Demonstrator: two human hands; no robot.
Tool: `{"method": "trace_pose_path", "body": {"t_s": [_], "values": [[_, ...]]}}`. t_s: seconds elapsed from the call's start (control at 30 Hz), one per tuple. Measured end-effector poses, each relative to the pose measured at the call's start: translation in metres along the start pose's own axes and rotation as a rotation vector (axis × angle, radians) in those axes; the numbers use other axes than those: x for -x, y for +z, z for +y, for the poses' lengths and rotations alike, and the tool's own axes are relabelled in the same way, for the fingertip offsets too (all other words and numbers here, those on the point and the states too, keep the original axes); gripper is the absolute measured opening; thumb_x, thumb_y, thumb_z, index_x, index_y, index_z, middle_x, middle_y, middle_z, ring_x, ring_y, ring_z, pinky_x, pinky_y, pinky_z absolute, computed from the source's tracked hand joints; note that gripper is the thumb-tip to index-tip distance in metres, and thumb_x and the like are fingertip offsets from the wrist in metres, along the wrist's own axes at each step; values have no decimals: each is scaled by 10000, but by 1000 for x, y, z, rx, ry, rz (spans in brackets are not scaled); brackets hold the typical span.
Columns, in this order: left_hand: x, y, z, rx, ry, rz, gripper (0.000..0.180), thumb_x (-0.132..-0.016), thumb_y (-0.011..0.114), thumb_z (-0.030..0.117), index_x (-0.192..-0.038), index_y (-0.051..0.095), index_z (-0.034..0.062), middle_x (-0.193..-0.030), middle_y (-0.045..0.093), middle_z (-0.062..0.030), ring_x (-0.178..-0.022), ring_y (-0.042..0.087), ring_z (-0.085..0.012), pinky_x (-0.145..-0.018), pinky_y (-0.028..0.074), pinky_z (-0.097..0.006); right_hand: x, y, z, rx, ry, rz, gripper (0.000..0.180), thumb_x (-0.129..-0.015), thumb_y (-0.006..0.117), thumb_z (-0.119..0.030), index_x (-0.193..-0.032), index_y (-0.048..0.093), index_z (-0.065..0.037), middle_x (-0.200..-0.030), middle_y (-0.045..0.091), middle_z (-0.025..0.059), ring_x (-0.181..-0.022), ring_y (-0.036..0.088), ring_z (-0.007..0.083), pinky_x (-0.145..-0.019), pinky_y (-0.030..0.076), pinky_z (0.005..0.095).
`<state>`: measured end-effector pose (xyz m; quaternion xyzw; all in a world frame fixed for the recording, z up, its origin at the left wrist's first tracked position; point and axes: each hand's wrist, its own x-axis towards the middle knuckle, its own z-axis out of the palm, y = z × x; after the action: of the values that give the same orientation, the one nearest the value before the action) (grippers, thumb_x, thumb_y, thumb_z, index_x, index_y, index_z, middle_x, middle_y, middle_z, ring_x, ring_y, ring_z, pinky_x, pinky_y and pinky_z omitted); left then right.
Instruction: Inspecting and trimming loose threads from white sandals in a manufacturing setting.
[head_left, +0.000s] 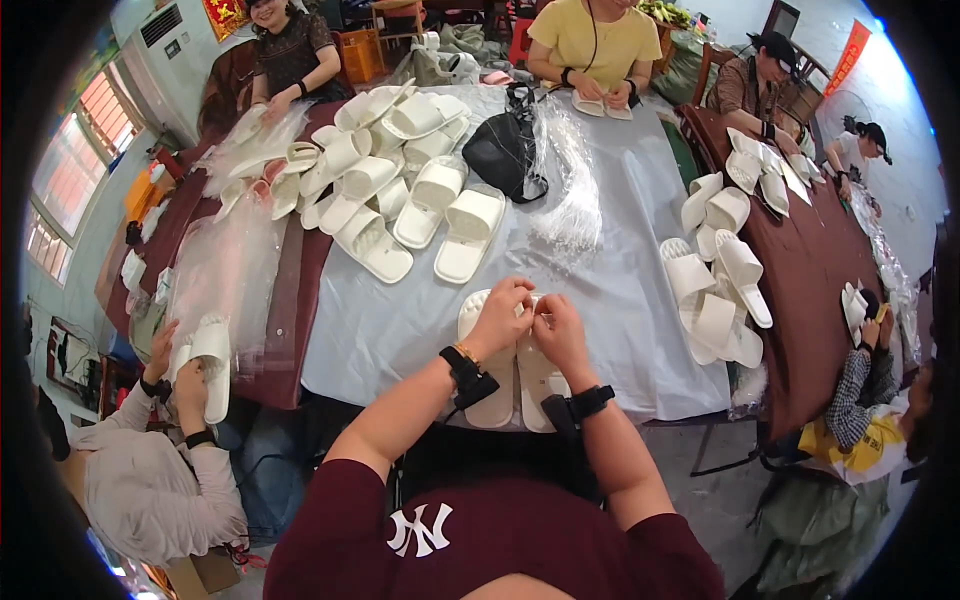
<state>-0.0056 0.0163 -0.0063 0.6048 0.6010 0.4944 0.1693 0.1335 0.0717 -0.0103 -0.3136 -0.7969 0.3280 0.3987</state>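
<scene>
Long tabletop covered in pale grey cloth point(400, 330) runs up the middle of the frame. A dark brown tabletop point(810, 260) sits along the right and another at upper left. People are seated all round the edges, so everyone has stock within reach.

Big heap of white moulded plastic slide slippers point(385, 170), upper centre-left, lying loose and overlapping, apparently a shared supply. A smaller cluster of the same white slippers point(715, 290) lies at centre right, straddling the seam between grey cloth and brown top.

Clear plastic bags point(570, 180) fanned out in the upper middle, beside a black soft handbag point(503, 150). A second drift of clear film point(225, 260) at left centre, near a neighbour holding a single white slipper point(212, 365) with both hands at the lower left.

Wearer's own work sits low centre: a pair of white slippers point(515, 385) lying side by side at the near edge of the grey cloth, toes away, heels overhanging toward the lap. Placed close in, probably so both forearms can rest while working.

Left hand point(498, 318) and right hand point(556, 330) meet over the far ends of the pair, fingers pinched narrow, knuckles almost touching. They seem to grip something small or thin at the straps; what exactly is too small to tell. Black bands on both wrists.
</scene>
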Motion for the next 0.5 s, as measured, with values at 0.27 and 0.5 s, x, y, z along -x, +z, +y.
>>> {"method": "trace_pose_path", "body": {"t_s": [0.27, 0.5], "values": [[0, -6, 0, -85, -6, 81, 92, -780, 592, 88, -823, 576, 8, -1103, 571, -160, -1053, 531, -335, -915, 417, -398, 2, 3, -4, 159, 14, 4, 67, -728, 591, -56, -777, 558, -25, -783, 570, 154, -789, 557, 356, -688, 457, 423], [42, -41, 61, -343, -45, 68, 227, -884, 569, 270, -851, 625, 52, -928, 620, -179, -860, 601, -341, -704, 473, -425, 21, -21, 14, 47, 125, 124, 240, -797, 581, -80, -1017, 567, 13, -968, 582, 186, -868, 565, 332, -763, 472, 390]]}}
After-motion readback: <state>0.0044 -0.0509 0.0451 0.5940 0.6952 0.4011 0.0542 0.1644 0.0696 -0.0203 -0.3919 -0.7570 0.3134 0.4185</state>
